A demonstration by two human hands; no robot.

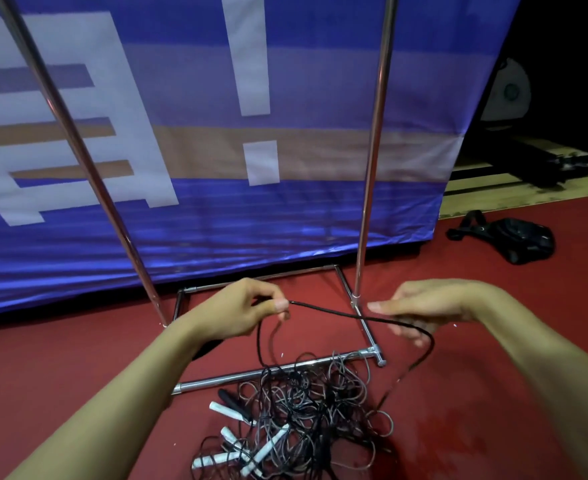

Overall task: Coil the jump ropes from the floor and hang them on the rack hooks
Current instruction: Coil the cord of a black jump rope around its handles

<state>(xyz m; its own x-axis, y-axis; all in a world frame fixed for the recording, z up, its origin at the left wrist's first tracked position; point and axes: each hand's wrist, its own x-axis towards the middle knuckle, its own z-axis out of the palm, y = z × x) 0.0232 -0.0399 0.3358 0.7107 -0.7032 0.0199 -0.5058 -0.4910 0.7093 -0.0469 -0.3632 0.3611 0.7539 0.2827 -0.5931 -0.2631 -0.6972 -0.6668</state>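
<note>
- The floor was red matting; a blue banner with large white lettering hung behind, and a black bag lay on the floor to the right, well apart from the work.
- A metal rack stood between the person and the banner. Two upright poles and the floor-level base frame were in view; the hooks were out of frame.
- The jump ropes lay in a tangled heap on the floor, draped across the near base bar, with white and black handles at the heap's left and lower side. Individual ropes could not be counted.
- The left hand pinched one black rope between thumb and forefinger, with a loop hanging below it into the heap.
- The right hand had its fingers loosely curled around the same rope, which ran through it and dropped back toward the heap. How tightly it was held could not be told.
- Judgement: the step in hand was drawing one rope free and starting its coil; nothing appeared hung, so the task was at an early stage.
- Recommended: keep the left pinch as anchor, feed slack through the right hand slowly, and lift clear of the base bar so loops do not snag.
- Risk: pulling hard could tighten knots in the heap.
</note>
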